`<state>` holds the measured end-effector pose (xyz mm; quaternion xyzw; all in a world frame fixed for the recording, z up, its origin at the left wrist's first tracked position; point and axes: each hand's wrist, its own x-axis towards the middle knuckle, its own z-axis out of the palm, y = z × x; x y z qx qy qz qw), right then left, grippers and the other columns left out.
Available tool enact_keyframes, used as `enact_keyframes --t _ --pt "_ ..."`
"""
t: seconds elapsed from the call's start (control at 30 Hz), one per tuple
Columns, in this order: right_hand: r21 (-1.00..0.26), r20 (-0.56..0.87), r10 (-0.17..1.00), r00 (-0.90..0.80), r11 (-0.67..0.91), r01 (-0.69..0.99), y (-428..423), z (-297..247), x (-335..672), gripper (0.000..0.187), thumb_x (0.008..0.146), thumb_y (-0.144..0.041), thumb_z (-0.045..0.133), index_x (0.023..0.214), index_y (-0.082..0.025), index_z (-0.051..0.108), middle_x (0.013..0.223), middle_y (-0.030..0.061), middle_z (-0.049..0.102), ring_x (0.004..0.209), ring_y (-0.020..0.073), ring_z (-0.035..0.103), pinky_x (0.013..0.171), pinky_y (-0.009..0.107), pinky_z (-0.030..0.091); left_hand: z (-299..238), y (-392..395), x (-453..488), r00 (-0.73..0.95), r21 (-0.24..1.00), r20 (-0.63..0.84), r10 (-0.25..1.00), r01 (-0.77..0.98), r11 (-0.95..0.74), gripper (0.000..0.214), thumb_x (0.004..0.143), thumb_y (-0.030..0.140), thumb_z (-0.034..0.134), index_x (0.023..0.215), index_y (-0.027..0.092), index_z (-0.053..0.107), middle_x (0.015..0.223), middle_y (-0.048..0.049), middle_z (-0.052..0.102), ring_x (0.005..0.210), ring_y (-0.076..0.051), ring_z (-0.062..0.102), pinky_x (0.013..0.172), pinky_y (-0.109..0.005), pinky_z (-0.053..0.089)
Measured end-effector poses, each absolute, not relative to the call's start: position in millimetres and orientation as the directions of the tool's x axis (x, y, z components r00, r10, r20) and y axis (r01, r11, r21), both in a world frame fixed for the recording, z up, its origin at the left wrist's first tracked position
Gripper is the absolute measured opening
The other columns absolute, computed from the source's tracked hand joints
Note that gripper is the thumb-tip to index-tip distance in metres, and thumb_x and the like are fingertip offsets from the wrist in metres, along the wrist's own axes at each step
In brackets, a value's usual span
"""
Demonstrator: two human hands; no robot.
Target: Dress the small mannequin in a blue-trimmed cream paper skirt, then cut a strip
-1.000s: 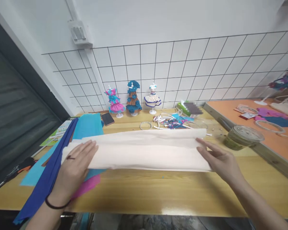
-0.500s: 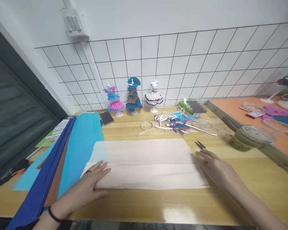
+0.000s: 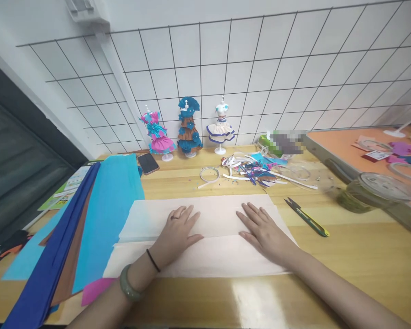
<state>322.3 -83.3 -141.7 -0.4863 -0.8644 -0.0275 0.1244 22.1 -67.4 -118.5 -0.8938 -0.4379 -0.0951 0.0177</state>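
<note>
A wide sheet of pale pink crepe-like paper [image 3: 212, 260] lies on the wooden table in front of me, with a crease or overlapping edge running across its middle. My left hand [image 3: 181, 233] rests flat on its left half, fingers spread, holding nothing. On the right half my right hand [image 3: 263, 230] lies palm down, its fingers also stretched out. Thread snips [image 3: 308, 218] with yellow-green handles lie on the table to the right of the paper, apart from my hand. Bright blue paper [image 3: 106, 219] lies at the left, its edge meeting the pale sheet.
Dark blue [image 3: 55, 256] and brown strips [image 3: 73, 256] lie at the left. Three small dressed mannequins [image 3: 190, 128] stand by the wall, near a phone [image 3: 148, 163]. A tape ring [image 3: 209, 175], a scrap pile [image 3: 256, 169] and a clear plastic tub [image 3: 373, 192] sit farther back.
Both hands have moved inward and forward from the paper's side edges onto its middle. The thread snips, partly covered by my right hand before, now show whole. The view has tilted downward.
</note>
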Motion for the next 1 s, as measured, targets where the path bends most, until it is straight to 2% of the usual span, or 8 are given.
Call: enact_keyframes --t 0.13,0.27,0.33,0.43,0.57,0.73,0.83,1.0 --pt "-0.046 0.207 0.844 -0.495 0.513 0.857 -87 -147 325 0.052 0.094 -0.045 0.038 0.140 -0.021 0.040 0.149 0.0168 0.029 0.139 0.0324 0.020 0.105 0.057 0.029 -126 -71 15 0.589 0.009 0.176 0.789 0.800 -0.600 0.060 0.087 0.057 0.040 0.134 0.019 0.045 0.142 -0.0163 0.040 0.130 -0.033 0.036 0.103 -0.052 0.031" --pt "-0.074 0.179 0.847 -0.500 0.518 0.852 -93 -145 324 0.053 0.093 -0.046 0.039 0.141 -0.023 0.039 0.150 0.0156 0.028 0.139 0.0335 0.018 0.105 0.057 0.029 -125 -73 12 0.619 -0.027 0.138 0.773 0.783 -0.622 0.062 0.088 0.057 0.038 0.138 0.020 0.039 0.145 -0.0159 0.036 0.135 -0.034 0.029 0.105 -0.054 0.027" --pt "-0.101 0.170 0.846 -0.506 0.525 0.845 -90 -139 326 0.055 0.091 -0.048 0.042 0.139 -0.022 0.042 0.149 0.0162 0.030 0.138 0.0347 0.022 0.104 0.056 0.033 -125 -73 12 0.626 -0.030 0.129 0.769 0.777 -0.628 0.062 0.088 0.057 0.037 0.139 0.021 0.038 0.146 -0.0156 0.035 0.136 -0.034 0.027 0.106 -0.054 0.027" --pt "-0.156 0.206 0.837 -0.507 0.540 0.827 -73 -127 333 0.051 0.091 -0.047 0.043 0.132 -0.018 0.051 0.141 0.0175 0.044 0.131 0.0331 0.038 0.101 0.050 0.039 -125 -74 11 0.631 -0.014 0.122 0.766 0.773 -0.635 0.065 0.087 0.060 0.037 0.139 0.021 0.038 0.146 -0.0154 0.035 0.135 -0.033 0.028 0.106 -0.054 0.027" --pt "-0.223 0.225 0.856 -0.466 0.511 0.830 -29 -116 348 0.037 0.093 -0.033 0.038 0.118 -0.018 0.061 0.117 0.0143 0.064 0.106 0.0257 0.059 0.092 0.041 0.047 -116 -63 9 0.644 0.054 0.114 0.756 0.756 -0.652 0.066 0.084 0.063 0.039 0.130 0.018 0.049 0.139 -0.0163 0.044 0.129 -0.033 0.036 0.103 -0.050 0.033" --pt "-0.238 0.179 0.892 -0.414 0.448 0.862 -1 -121 363 0.032 0.088 -0.033 0.046 0.106 -0.015 0.066 0.096 0.0133 0.068 0.088 0.0248 0.063 0.078 0.037 0.050 -96 -27 4 0.562 0.175 0.187 0.806 0.788 -0.590 0.041 0.094 0.042 0.036 0.116 0.015 0.057 0.118 -0.0116 0.060 0.108 -0.023 0.052 0.093 -0.039 0.042" --pt "-0.253 0.159 0.901 -0.404 0.432 0.866 -5 -122 364 0.028 0.088 -0.031 0.046 0.098 -0.017 0.068 0.086 0.0107 0.068 0.079 0.0226 0.063 0.071 0.034 0.049 -97 -8 -2 0.486 0.176 0.217 0.847 0.834 -0.523 0.036 0.094 0.036 0.039 0.117 0.013 0.055 0.106 -0.0105 0.062 0.100 -0.022 0.053 0.087 -0.037 0.043" --pt "-0.265 0.243 0.865 -0.439 0.495 0.828 -11 -120 357 0.020 0.088 -0.027 0.046 0.087 -0.019 0.064 0.094 0.0110 0.067 0.086 0.0227 0.061 0.076 0.035 0.046 -112 0 -11 0.455 0.137 0.233 0.860 0.860 -0.492 0.031 0.092 0.033 0.044 0.112 0.014 0.057 0.095 -0.0093 0.057 0.092 -0.022 0.051 0.079 -0.036 0.043"
